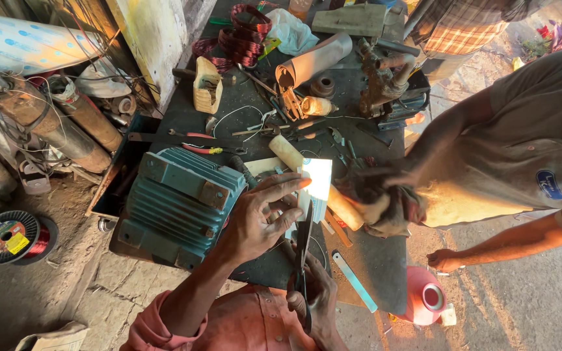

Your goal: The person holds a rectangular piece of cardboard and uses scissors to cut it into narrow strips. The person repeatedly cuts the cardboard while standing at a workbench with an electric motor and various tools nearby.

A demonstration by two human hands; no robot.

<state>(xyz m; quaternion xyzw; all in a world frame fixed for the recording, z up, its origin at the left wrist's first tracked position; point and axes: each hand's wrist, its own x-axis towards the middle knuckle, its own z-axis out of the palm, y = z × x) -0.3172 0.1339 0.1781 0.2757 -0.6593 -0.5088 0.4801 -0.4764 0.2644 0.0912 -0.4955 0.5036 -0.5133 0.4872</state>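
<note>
We hold a white sheet [315, 185] of thin, stiff paper-like material, bright where sunlight strikes it, its edges straight and its lower part in shadow. Our left hand [261, 218] pinches the sheet's left edge between thumb and fingers, closed on it. Our right hand [317, 302], just below the left, grips dark scissors [303, 250], fingers closed through the handles; the blades point up to the sheet's lower edge. Left of our left hand a ribbed teal motor housing [177, 205] sits on the dark worktop [372, 260]. Farther beyond it stands a small open wooden box [207, 86]; we cannot tell what is inside it. Right of the sheet, another person's hand [385, 201] clutches a rag.
</note>
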